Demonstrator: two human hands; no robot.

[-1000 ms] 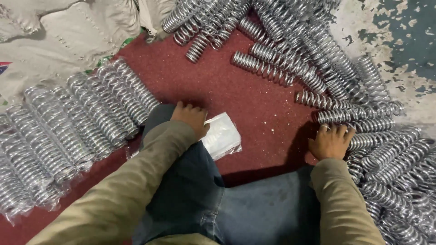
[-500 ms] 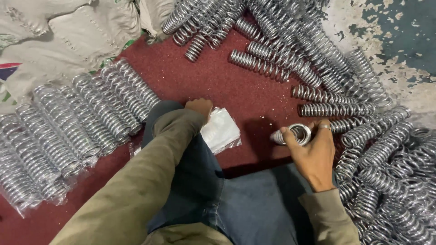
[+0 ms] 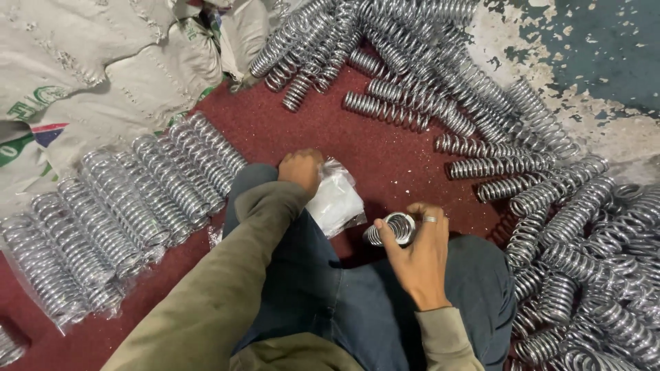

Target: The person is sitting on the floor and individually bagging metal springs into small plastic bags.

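Observation:
My right hand grips a shiny metal coil spring end-on, just above my right knee; a ring shows on one finger. My left hand rests on my left knee, fingers curled onto a stack of clear plastic bags lying on the red mat between my legs. Whether it pinches a bag I cannot tell.
A row of springs wrapped in plastic sleeves lies to my left on the red mat. A loose heap of bare springs fills the right and far side. White woven sacks lie at far left. Peeling concrete floor is at far right.
My right hand lifted a spring out of the heap at right and brought it left toward my knee. My left hand stayed on the plastic bags.

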